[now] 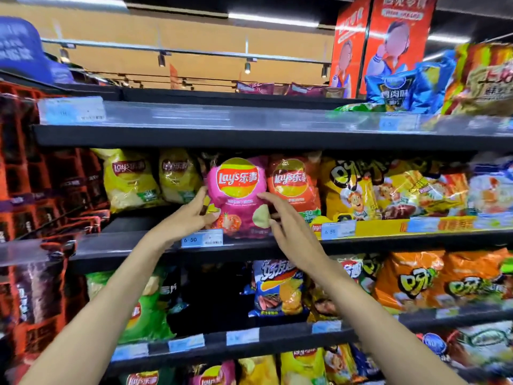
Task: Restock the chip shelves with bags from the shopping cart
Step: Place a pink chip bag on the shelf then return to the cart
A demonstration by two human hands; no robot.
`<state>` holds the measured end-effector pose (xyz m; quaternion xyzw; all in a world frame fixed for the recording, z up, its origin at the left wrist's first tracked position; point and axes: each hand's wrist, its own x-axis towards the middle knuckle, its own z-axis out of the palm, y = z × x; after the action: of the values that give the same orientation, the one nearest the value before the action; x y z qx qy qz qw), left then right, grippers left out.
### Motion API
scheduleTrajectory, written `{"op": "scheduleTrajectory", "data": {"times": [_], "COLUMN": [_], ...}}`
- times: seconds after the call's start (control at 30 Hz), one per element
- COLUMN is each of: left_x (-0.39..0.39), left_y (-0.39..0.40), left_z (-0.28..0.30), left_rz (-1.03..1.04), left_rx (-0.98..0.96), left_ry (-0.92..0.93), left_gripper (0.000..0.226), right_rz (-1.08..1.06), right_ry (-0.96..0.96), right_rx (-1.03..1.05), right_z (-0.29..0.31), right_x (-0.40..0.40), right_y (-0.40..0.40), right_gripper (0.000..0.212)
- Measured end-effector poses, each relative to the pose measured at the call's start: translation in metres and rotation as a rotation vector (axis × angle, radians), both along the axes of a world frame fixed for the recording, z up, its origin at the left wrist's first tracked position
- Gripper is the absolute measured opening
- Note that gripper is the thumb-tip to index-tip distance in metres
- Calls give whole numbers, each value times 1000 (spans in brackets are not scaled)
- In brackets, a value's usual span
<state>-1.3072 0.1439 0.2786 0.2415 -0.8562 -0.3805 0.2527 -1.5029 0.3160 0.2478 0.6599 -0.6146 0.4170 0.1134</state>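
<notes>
Both hands meet on one pink crinkled Lay's chip bag with a red-and-yellow round logo (238,195), which stands upright at the front edge of the dark middle shelf (125,243). The left hand (191,215) has its grip on the bag's lower left edge, thumb curled onto the front and fingers reaching up behind the side. The right hand (288,220) lies against the bag's right side with fingers spread and nearly straight, its grip released rather than clenched, the fingertips touching the plastic.

Just right of the pink bag, touching it, stands an orange-red Lay's chip bag (294,184), partly hidden by the right hand. To the left stand two yellow Lay's chip bags (130,179), the nearer one just beside the pink bag. Further right, yellow snack bags with a cartoon figure (352,190) crowd the same shelf. A white price label reading 6 50 (202,238) sits on the shelf rail directly below the pink bag. The shelf above (222,134) shows bare in its left part behind a clear rail, with blue snack bags (402,90) at its right end. Below, a blue chip bag (277,287) and orange snack bags (410,279) fill the lower shelf, the forearms crossing in front of them
</notes>
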Motion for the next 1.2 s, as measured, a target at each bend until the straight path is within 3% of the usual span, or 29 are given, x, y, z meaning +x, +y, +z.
{"op": "scheduleTrajectory", "data": {"times": [0.13,0.27,0.4,0.6,0.97,1.2], "left_x": [-6,-3,14,56,202,333], "left_y": [11,30,49,80,161,264], "left_z": [3,-5,-31,-62,-113,-159], "left_rz": [107,269,460,516,747,952], "left_rx": [-109,-319,-609,-967,-891,-718], "left_ry": [-138,-148,-110,-149,-338,-519], "left_gripper": [82,64,67,62,51,49], "right_rz": [40,6,-34,17,174,472], "right_ry": [44,80,116,292,369,385], "right_rx": [-5,-53,-108,15,173,260], "right_z": [-4,-14,-29,-45,-80,-130], "right_x": [-5,-3,15,54,181,313], "right_y": [10,12,12,12,32,76], "right_gripper": [59,53,45,41,38,34]}}
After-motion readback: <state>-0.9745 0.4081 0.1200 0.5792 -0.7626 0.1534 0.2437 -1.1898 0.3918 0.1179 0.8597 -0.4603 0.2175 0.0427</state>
